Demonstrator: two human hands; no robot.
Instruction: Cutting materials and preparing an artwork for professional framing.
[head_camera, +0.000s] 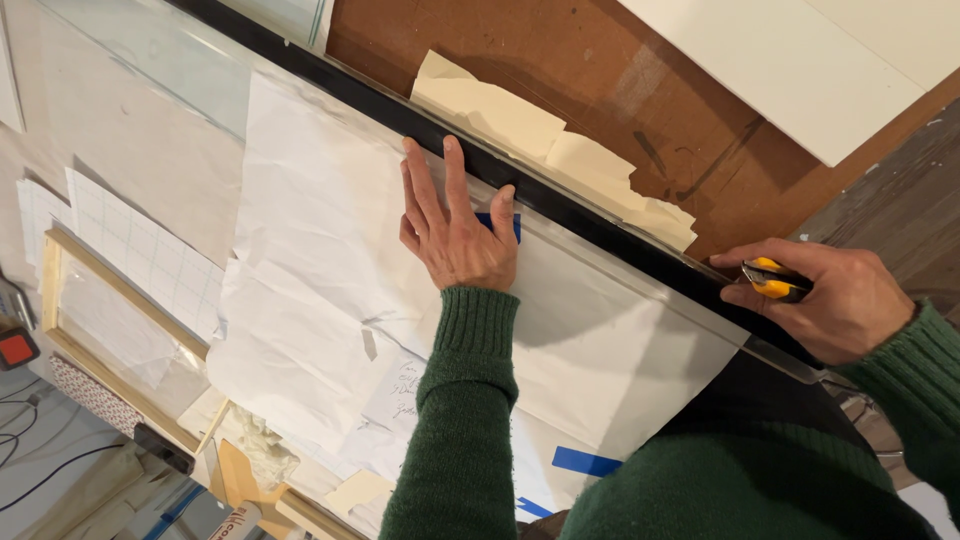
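- At the far left a light wooden frame (120, 290) lies flat, its long side running from upper left down to lower right; gridded paper (140, 245) and a thin clear film sit inside and over it.
- Beside it a large crumpled white paper sheet (310, 260) is spread under a clear, glass-like pane (640, 330), with strips of blue tape (585, 462) near the lower edge.
- The left hand (455, 235) lies flat on the pane, palm down, fingers spread and pointing up toward the black edge; it grips nothing, only presses, and its thumb rests on a small patch of blue tape.
- A long black straightedge (560, 210) runs along the pane's upper edge, its long axis slanting from upper left down to lower right across the whole view.
- Above that edge, torn pieces of cream masking tape (530, 140) lie on a brown board (600, 70), and a white panel (800, 60) covers the upper right corner.
- The right hand (830, 300) is closed around a yellow and black utility knife (775, 280), fingers wrapped round the body and thumb beneath.
- The knife sits at the lower right end of the straightedge, touching or just beside it; its long axis follows the same slant and its front end points up and left along the edge. The blade tip is too small to make out.
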